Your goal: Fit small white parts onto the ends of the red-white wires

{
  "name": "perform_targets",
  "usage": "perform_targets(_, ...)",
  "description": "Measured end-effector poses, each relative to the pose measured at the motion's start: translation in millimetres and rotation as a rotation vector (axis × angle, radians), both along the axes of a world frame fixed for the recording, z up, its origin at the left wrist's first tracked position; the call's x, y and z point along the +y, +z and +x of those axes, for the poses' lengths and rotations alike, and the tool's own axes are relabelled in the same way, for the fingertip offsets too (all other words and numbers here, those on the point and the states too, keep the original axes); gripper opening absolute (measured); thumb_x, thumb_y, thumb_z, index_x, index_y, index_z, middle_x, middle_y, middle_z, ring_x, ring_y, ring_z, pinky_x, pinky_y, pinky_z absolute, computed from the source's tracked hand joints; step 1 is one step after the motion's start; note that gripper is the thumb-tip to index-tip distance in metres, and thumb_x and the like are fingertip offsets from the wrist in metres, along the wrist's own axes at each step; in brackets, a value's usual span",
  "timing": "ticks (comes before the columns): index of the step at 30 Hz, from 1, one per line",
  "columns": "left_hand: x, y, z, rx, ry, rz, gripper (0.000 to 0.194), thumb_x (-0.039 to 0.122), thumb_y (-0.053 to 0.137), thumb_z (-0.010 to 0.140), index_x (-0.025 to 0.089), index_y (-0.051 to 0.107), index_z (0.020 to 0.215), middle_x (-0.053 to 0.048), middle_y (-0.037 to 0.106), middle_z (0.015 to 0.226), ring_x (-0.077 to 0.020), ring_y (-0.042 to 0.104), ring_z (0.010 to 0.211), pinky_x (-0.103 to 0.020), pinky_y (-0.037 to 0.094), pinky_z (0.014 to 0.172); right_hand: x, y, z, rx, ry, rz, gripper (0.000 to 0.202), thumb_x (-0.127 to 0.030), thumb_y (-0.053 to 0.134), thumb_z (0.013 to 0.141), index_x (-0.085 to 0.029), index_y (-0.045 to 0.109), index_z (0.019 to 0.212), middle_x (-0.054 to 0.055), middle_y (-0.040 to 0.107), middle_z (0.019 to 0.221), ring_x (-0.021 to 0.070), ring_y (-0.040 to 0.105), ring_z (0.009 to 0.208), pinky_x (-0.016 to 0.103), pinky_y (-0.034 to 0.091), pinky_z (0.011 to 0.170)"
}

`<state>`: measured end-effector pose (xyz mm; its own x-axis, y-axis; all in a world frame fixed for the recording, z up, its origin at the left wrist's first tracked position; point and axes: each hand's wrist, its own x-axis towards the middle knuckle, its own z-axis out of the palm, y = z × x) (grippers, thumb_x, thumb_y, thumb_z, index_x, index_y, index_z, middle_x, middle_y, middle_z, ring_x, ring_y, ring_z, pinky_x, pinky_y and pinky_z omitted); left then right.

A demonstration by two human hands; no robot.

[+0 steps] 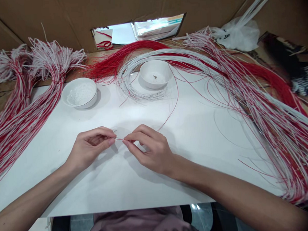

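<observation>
Two round, smooth white bowls rest on the bench (78, 198), which has a flat white surface. The left bowl (91, 102) contains a heap of small, pale, translucent-looking pieces (81, 94) (individual shapes are too small to resolve); the right bowl (165, 82) contains a few tiny dark fragments (155, 76) at its base. The task strand (119, 139), thin and red, is located at the near side of the bowls, spanning the short gap between the two hands. The left hand (88, 148) grips one end of this span between thumb and forefinger; a small whitish item at those fingertips is not clear. The right hand (152, 148) pinches the other end between thumb and fingertips. At the left edge lie bundles of red and white strands (43, 100), flared at the far end into white, ridged tips (55, 58). Behind the right bowl, a smooth red bundle (140, 45) arches beside a glossy white bundle (187, 55). A mixed red-and-white bundle (266, 99) runs down the right side. A crumpled white plastic bag (242, 35) sits against the brown cardboard panel (61, 17).
</observation>
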<state>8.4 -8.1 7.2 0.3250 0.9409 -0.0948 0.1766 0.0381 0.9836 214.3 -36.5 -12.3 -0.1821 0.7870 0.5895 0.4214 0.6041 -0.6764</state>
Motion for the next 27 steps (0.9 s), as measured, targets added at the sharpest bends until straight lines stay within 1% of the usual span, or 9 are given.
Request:
perform_targets(9,-0.2,0.0,0.0,0.036,0.023,-0.003,0.011,0.028,0.077,0.076,0.02,0.074,0.084,-0.006,0.071,0.09,-0.0181,0.065,0.085,-0.029,0.054,0.074,0.3,-0.2,0.5,0.014,0.033,0.012,0.01,-0.015,0.057,0.091,-0.017,0.066,0.086,0.002,0.062,0.077,0.0103,0.059,0.07,0.023,0.052,0.062)
perform_targets(15,-0.4,-0.5,-0.1,0.023,0.029,0.0,0.011,0.025,0.077,0.076,0.02,0.072,0.085,-0.004,0.071,0.088,-0.0159,0.065,0.081,-0.027,0.054,0.073,0.5,-0.4,0.7,0.007,0.041,0.027,0.01,-0.014,0.057,0.09,-0.016,0.066,0.086,0.003,0.062,0.077,0.0101,0.059,0.07,0.023,0.052,0.062)
perform_targets(20,-0.1,2.4,1.7,0.019,0.007,0.032,0.007,0.023,0.076,0.076,0.02,0.072,0.081,-0.004,0.07,0.087,-0.0158,0.065,0.082,-0.026,0.053,0.072,0.3,0.8,0.6,0.011,0.025,0.017,0.011,-0.015,0.057,0.09,-0.016,0.066,0.085,0.002,0.062,0.076,0.0105,0.059,0.069,0.024,0.051,0.062)
perform_targets(27,0.9,1.4,0.9,0.048,0.005,0.046,0.009,0.026,0.076,0.076,0.019,0.072,0.08,-0.006,0.07,0.086,-0.018,0.064,0.082,-0.029,0.053,0.07,-0.5,1.8,-0.1,0.01,-0.005,0.009,0.011,-0.015,0.057,0.09,-0.017,0.066,0.085,0.002,0.061,0.076,0.0105,0.058,0.068,0.024,0.051,0.061)
